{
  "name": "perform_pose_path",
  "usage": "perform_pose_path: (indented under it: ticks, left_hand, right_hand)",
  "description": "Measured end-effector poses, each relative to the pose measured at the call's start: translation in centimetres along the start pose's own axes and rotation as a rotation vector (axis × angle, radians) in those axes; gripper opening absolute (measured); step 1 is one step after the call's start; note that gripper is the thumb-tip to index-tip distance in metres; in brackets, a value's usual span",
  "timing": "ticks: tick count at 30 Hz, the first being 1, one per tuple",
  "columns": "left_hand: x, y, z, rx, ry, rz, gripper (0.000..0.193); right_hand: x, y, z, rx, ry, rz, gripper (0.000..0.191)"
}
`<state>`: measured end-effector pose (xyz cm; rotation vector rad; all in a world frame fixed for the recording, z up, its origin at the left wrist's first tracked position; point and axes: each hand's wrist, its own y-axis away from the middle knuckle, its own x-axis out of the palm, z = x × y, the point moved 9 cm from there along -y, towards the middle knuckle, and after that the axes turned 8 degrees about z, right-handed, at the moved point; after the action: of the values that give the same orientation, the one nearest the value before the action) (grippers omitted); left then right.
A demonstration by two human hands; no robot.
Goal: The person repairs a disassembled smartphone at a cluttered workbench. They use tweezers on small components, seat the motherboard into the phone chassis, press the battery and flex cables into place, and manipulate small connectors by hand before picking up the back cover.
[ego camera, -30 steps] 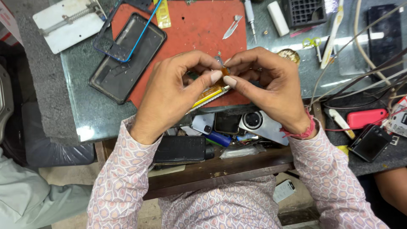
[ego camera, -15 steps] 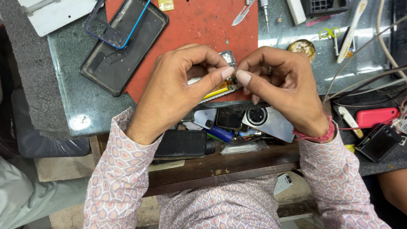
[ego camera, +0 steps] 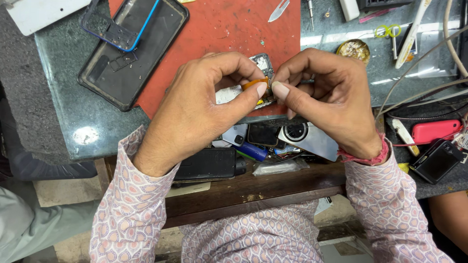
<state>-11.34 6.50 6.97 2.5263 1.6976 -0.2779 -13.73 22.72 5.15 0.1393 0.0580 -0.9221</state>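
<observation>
Mat is laid on the worktop, toward its back. Phone case is placed half on the mat's left edge, half on the worktop; a frame is laid on it. Left hand and right hand are met fingertip to fingertip over the mat's front edge, a small part pinched between them. Tin is set behind the right hand. Phones are heaped before the hands, below the worktop's front edge. Tweezers are laid at the mat's back.

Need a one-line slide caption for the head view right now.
Left hand and right hand pinch a small orange part together above a red mat.
</observation>
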Motion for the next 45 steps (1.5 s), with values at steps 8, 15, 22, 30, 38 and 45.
perform_pose_path:
  ticks: [8, 15, 22, 30, 38, 45]
  left_hand:
    - [-0.3, 0.2, 0.2, 0.004, -0.112, -0.007, 0.014]
    - [-0.2, 0.1, 0.4, 0.002, -0.119, -0.021, 0.012]
    - [-0.3, 0.4, 0.5, 0.013, -0.124, -0.039, 0.012]
    - [-0.4, 0.3, 0.7, 0.034, -0.127, -0.046, 0.011]
    - [-0.5, 0.3, 0.7, 0.036, -0.149, -0.050, 0.010]
    - [-0.5, 0.4, 0.6, 0.036, -0.155, -0.061, 0.009]
  right_hand:
    - [0.4, 0.0, -0.3, 0.020, 0.017, 0.004, 0.010]
    - [0.4, -0.1, -0.5, 0.016, -0.009, 0.005, 0.009]
    - [0.5, -0.1, -0.7, 0.020, 0.002, -0.001, 0.008]
    - [0.5, -0.4, -0.8, 0.043, 0.024, 0.013, 0.008]
    - [0.5, -0.4, -1.0, 0.045, 0.015, 0.006, 0.008]
    - [0.4, -0.4, -1.2, 0.058, -0.008, -0.009, 0.008]
